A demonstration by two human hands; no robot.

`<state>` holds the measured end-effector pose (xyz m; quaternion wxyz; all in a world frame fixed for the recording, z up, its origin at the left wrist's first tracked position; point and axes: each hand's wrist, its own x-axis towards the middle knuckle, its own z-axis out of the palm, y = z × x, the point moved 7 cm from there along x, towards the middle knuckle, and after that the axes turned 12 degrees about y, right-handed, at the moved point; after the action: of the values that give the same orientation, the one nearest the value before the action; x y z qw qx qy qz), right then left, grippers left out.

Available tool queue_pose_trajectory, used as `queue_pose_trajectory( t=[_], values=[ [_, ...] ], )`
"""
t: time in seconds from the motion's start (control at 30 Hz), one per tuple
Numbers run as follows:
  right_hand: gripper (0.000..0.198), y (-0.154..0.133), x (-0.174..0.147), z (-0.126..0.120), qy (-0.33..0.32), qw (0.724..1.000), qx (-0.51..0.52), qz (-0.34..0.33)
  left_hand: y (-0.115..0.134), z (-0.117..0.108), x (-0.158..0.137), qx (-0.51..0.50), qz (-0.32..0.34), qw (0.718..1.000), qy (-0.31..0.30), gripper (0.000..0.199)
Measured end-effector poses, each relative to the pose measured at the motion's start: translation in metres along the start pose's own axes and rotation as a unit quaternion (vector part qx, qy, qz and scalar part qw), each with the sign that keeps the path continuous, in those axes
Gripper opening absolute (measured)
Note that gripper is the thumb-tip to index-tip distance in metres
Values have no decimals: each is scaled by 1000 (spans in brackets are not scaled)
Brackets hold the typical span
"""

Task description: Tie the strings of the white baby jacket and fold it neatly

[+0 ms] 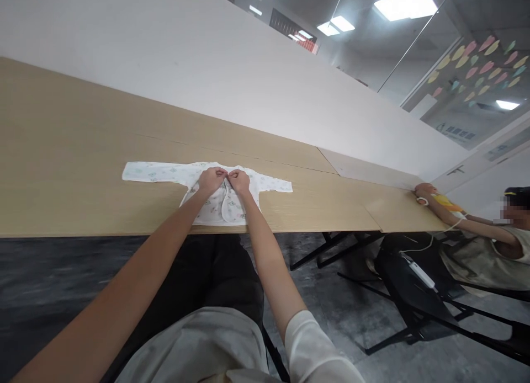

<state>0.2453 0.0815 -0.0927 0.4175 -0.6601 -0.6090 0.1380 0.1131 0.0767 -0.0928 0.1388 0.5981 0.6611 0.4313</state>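
A white long-sleeved baby shirt [215, 212] with a small print lies flat near the table's front edge, its sleeves spread to both sides. Its front flaps overlap below the neckline. My left hand [212, 179] pinches the fabric at the upper middle of the front. Close beside it, almost touching, my right hand [239, 181] pinches the other side of the opening. Whatever small fastening may lie between my fingertips is hidden.
The pale wooden table [83, 151] runs along a white wall [165, 68]. At the far right, a seated person [484, 239] reaches toward a doll [441, 200] in yellow clothing. A black folding chair [414, 283] holding a white power strip [421, 274] stands to the right.
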Motion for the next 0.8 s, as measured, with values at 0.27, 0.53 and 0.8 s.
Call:
queue_pose_trajectory(
  t=[0.27, 0.53, 0.8],
  values=[
    [12, -1, 7, 3, -40, 999, -18, 0, 0, 4, 1, 67, 30, 997, -6, 34],
    [8, 4, 12, 6, -41, 998, 1, 49, 0, 7, 2, 102, 53, 993, -15, 36],
    [15, 8, 15, 12, -50, 997, -9, 54, 6, 4, -2, 148, 82, 985, 20, 36]
  ],
)
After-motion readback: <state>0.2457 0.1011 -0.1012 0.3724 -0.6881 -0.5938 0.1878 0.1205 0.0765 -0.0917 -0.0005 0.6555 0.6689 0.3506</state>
